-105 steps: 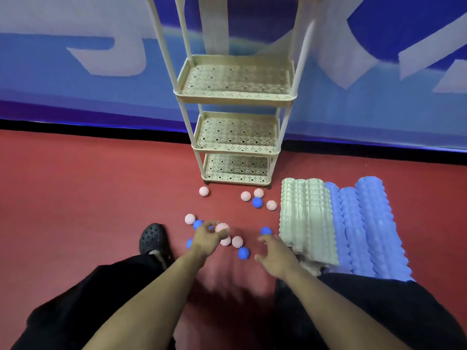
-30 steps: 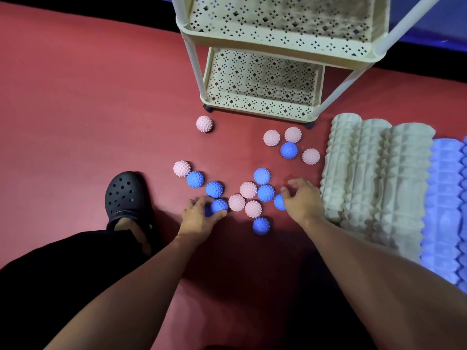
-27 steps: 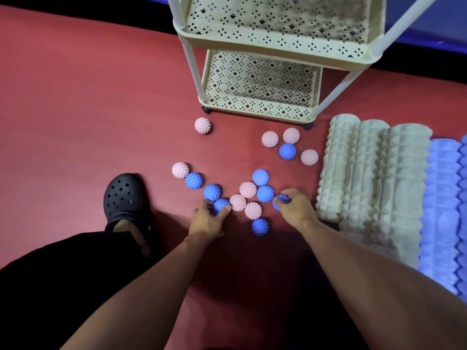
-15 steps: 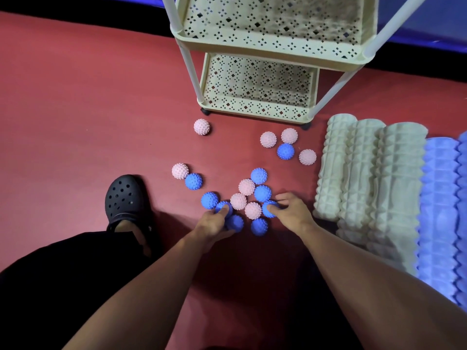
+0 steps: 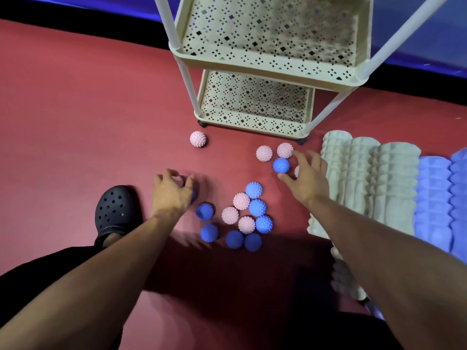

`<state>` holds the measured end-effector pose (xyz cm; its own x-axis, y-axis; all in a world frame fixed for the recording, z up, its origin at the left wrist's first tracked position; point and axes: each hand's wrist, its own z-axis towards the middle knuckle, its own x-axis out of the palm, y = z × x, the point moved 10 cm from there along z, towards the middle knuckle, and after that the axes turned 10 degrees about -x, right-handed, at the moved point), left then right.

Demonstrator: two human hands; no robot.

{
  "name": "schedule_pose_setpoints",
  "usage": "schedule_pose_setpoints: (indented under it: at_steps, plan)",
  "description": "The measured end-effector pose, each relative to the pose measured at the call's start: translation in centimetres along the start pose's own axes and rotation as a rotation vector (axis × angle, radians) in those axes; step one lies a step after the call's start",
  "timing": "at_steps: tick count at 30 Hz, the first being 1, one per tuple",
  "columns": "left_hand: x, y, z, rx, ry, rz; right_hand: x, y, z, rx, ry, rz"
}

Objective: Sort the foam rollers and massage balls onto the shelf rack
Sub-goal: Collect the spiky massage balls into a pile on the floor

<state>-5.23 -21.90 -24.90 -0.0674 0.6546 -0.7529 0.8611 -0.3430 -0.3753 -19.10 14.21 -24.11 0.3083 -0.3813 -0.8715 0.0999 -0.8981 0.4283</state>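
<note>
The spiky massage balls lie loose on the red floor (image 5: 75,109) in front of the shelf rack (image 5: 267,72), none on a tier yet. A pile of pink and blue ones (image 5: 246,215) sits between the two arms, one pink ball (image 5: 198,139) rests alone near the rack's front left caster, and a small group lies further right, a blue ball (image 5: 281,165) among them.

The left hand (image 5: 171,194) is cupped palm down over a pink ball (image 5: 178,180) and what looks like a blue one; whether it actually grips them I cannot tell. The right hand (image 5: 304,176) is stretched forward with fingers spread and relaxed, thumb just beside that blue ball, holding nothing.

To gather well, I would drag the strays inward with flat fingers rather than snatch, since these balls roll easily, then scoop by colour onto one tier.

Both forearms reach down and forward, the person apparently crouched, a black clog (image 5: 117,210) by the left wrist. Grey foam rollers (image 5: 366,178) and blue foam rollers (image 5: 437,198) lie side by side just right of the right arm.
</note>
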Motion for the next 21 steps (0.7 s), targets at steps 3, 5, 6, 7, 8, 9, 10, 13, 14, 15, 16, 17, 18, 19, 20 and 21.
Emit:
schedule_pose_setpoints:
  at_steps: [3, 5, 6, 7, 8, 9, 10, 13, 14, 15, 16, 17, 18, 19, 20, 21]
  plan:
    - [0.6, -0.2, 2.5, -0.035, 0.021, 0.077, 0.9, -0.5, 2.7, 0.006, 0.132, -0.098]
    - [2.3, 0.2, 4.2, -0.107, 0.119, 0.084, 2.0, -0.6, 4.1, 0.020, 0.227, -0.122]
    - [3.2, 0.6, 4.7, -0.133, 0.165, 0.099, 2.8, -0.6, 4.6, 0.027, 0.279, -0.132]
    - [4.0, 0.9, 5.1, -0.132, 0.196, 0.136, 3.6, -0.8, 4.8, 0.031, 0.333, -0.154]
    - [4.7, 1.1, 5.3, -0.111, 0.209, 0.183, 4.3, -0.9, 5.0, 0.025, 0.379, -0.195]
    - [5.2, 1.3, 5.3, -0.081, 0.203, 0.219, 4.9, -1.1, 5.0, 0.005, 0.404, -0.245]
    - [5.6, 1.5, 5.4, -0.050, 0.185, 0.233, 5.2, -1.1, 5.0, -0.022, 0.405, -0.281]
    - [5.5, 1.3, 5.0, 0.011, 0.110, 0.217, 5.8, -1.1, 4.9, -0.067, 0.363, -0.245]
    - [5.5, 1.2, 4.8, 0.028, 0.103, 0.216, 6.0, -1.2, 4.7, -0.066, 0.356, -0.198]
    - [5.6, 1.4, 4.9, 0.036, 0.106, 0.210, 6.2, -1.2, 4.5, -0.065, 0.347, -0.133]
    - [5.6, 1.6, 4.8, 0.042, 0.105, 0.195, 6.4, -1.0, 4.2, -0.064, 0.333, -0.061]
    - [5.6, 1.8, 4.6, 0.047, 0.105, 0.166, 6.5, -0.7, 3.9, -0.066, 0.314, -0.002]
    - [5.3, 1.6, 4.3, 0.062, 0.098, 0.128, 6.5, -0.3, 3.6, -0.071, 0.296, 0.028]
    - [5.0, 1.2, 3.8, 0.089, 0.082, 0.080, 6.5, 0.0, 3.4, -0.073, 0.281, 0.039]
    - [4.7, 0.7, 3.3, 0.114, 0.077, 0.022, 6.5, 0.2, 3.1, -0.067, 0.268, 0.051]
    - [4.6, 0.0, 2.8, 0.138, 0.087, -0.038, 6.7, 0.2, 2.7, -0.054, 0.254, 0.077]
